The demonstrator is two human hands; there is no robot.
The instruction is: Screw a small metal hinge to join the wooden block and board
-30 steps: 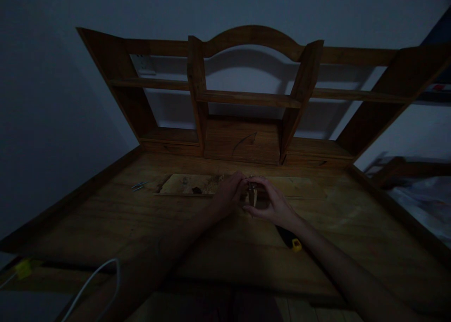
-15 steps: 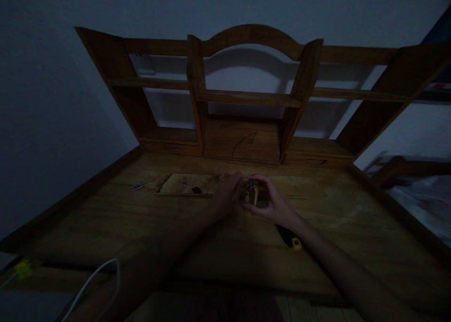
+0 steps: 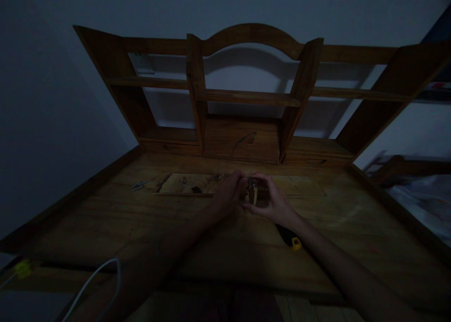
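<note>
No text, label, brand, number or sign can be read anywhere here.

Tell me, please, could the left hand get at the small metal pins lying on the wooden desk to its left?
Probably yes: the small metal pins lie in the open with bare wooden desk between, though the left hand is busy on a small object.

Very dim frame, underexposed throughout; I read a cold blue-grey cast on the wall [image 3: 52, 101]. Brightest patches are the wall areas seen through the wooden shelf unit [image 3: 252, 96], where its arch throws a soft shadow. Corners fall off to near black. Wide-angle distortion splays the shelf uprights outward. Fine detail between my hands is lost in noise.
</note>
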